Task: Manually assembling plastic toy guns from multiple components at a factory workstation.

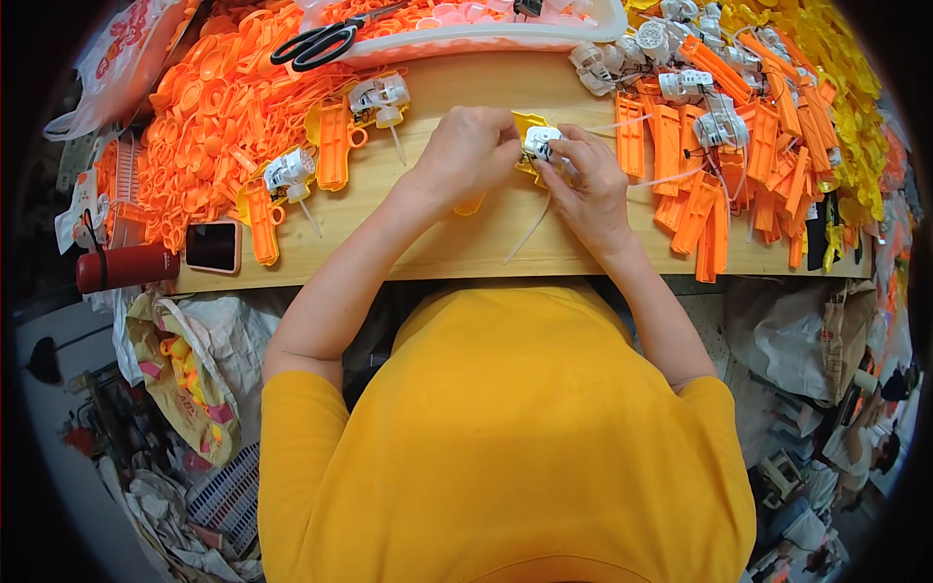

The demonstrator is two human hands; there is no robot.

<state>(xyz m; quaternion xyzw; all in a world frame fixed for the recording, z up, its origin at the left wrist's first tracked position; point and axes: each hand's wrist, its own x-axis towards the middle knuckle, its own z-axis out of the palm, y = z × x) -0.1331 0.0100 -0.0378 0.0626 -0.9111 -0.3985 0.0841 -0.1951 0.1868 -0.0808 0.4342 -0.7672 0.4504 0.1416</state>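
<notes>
Yellow shirt (505, 437) nearest us. Our left hand (466, 155) and right hand (588, 189) both pinch the yellow shell (525, 126) with white motor unit (540, 142), bench (466, 233) centre; white tube (530, 228) trails toward 7 o'clock. Orange shells (719, 175) at 2 o'clock.

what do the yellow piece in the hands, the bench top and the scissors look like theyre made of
Yellow piece, held between the left hand and right hand: likely moulded plastic, with an even bright colour and smooth surface. Bench top: pale wood or wood-look board, with faint grain lines and a matt finish. Scissors: black handles, probably plastic; the blades look like metal, though they are too small to tell for sure.
</notes>
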